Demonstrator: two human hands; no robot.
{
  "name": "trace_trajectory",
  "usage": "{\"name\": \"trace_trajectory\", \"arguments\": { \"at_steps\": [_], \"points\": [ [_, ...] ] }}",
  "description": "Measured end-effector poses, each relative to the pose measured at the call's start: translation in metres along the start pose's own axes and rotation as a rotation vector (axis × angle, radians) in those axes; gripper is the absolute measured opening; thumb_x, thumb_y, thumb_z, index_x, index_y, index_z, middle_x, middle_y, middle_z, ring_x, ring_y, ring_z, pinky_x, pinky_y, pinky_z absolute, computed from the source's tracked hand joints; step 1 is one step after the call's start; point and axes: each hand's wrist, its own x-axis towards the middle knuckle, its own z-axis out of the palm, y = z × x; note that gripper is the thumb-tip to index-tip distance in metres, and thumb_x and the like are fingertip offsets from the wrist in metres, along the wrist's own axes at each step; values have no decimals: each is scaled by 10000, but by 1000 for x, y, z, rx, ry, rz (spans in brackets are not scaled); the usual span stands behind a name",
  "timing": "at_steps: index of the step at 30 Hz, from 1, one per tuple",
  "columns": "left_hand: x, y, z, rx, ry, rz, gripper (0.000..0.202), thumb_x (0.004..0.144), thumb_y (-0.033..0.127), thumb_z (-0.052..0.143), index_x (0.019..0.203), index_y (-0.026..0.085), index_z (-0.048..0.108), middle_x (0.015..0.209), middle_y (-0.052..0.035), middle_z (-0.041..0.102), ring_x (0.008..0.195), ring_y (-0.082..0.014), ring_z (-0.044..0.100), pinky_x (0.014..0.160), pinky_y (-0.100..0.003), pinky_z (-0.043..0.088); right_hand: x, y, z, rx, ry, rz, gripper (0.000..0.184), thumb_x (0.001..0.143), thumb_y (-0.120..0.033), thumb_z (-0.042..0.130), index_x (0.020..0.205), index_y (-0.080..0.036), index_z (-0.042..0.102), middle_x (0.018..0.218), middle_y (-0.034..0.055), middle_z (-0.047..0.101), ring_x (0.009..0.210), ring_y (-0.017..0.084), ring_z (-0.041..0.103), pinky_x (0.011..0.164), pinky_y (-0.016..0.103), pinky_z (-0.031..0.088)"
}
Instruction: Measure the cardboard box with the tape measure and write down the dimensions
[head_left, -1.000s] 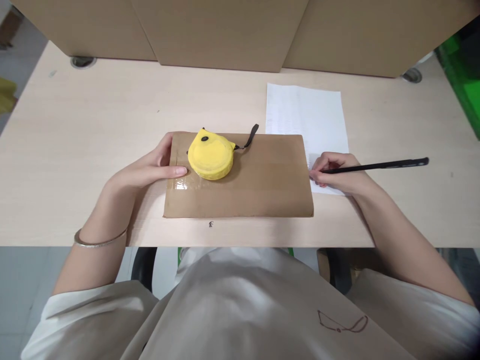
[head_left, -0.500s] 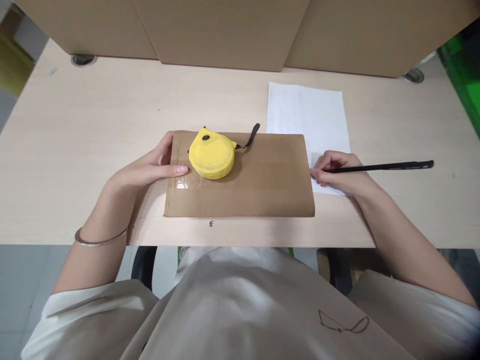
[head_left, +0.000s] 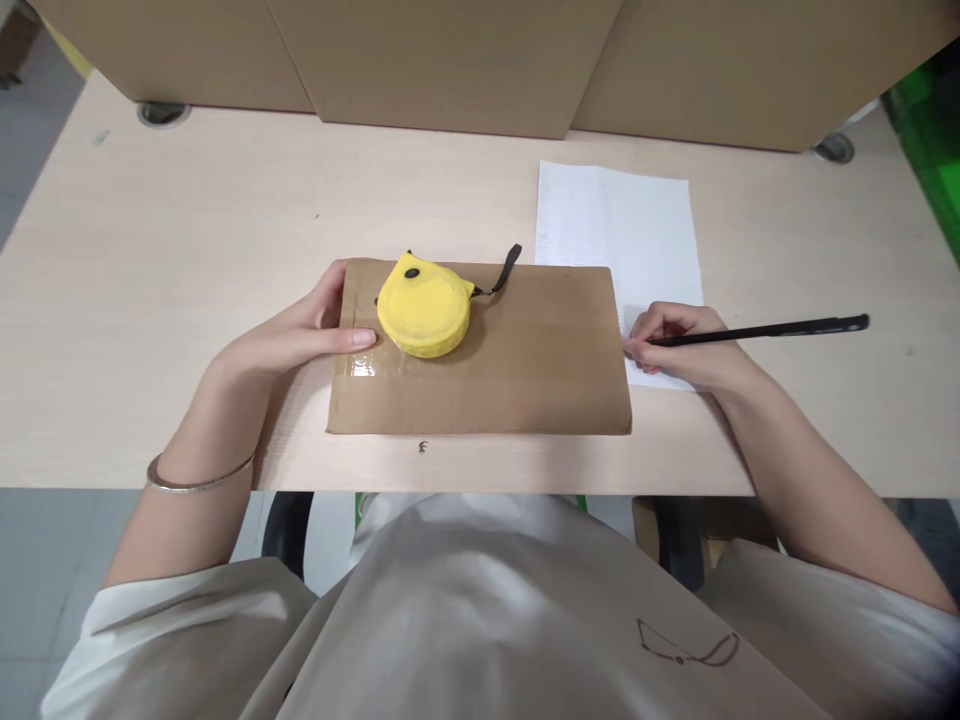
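My left hand (head_left: 304, 325) grips the left end of a brown cardboard box (head_left: 540, 350), thumb flat on its top and the other fingers hidden behind the edge. On the box, just right of that thumb, rests a yellow, chick-shaped tape measure (head_left: 425, 308) with a black eye and a black wrist strap (head_left: 509, 267). My right hand (head_left: 675, 340) is closed around a long black pen (head_left: 780, 328), whose rear end points right. This hand rests on a white sheet of paper (head_left: 619, 220) beside the box's right edge. The pen's tip is hidden by the fingers.
Large brown cardboard panels (head_left: 450, 60) stand along the back of the light wooden desk (head_left: 187, 200). The sheet lies partly under or behind the box. Round cable holes (head_left: 163, 114) sit at the back corners. The desk's front edge is close to my body.
Both hands, the box and the tape measure keep practically the same places. Only the camera view has shifted slightly.
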Motion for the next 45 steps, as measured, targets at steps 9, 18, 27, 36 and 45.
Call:
{"name": "trace_trajectory", "arguments": {
  "at_steps": [9,18,27,36,45],
  "points": [
    [0,3,2,2,13,-18,1013,863,580,1081,1669,252,562,1880,-203,647,1776,-579,574,1432,-732,570,0,-5,3,-6,23,3,708,701,-777,1193,652,-273,699,590,38,662,579,171,576,583,356,446],
    [-1,7,4,-15,5,-17,1041,861,574,1093,1686,235,555,1882,-211,650,1755,-573,600,1407,-693,599,-1,-3,3,28,83,-40,763,685,-797,1199,621,-283,639,560,30,637,537,168,560,551,360,437],
    [-1,4,3,-13,0,-18,1006,863,556,1074,1678,255,566,1837,-188,682,1726,-543,636,1414,-671,599,-1,-3,2,-8,80,-23,780,673,-811,1196,621,-271,636,588,23,625,519,138,504,499,337,364],
    [-1,7,5,-43,20,-27,1005,826,525,1112,1644,259,592,1850,-176,687,1741,-554,606,1372,-639,623,2,1,2,-28,114,-53,735,685,-733,1187,602,-269,624,589,15,576,575,147,448,557,347,302],
    [2,1,0,9,22,-14,1054,833,603,1106,1664,223,580,1813,-216,696,1726,-593,596,1353,-718,639,0,1,3,-60,123,-77,637,738,-617,1148,614,-266,632,655,24,563,649,166,439,629,361,297]
  ]
}}
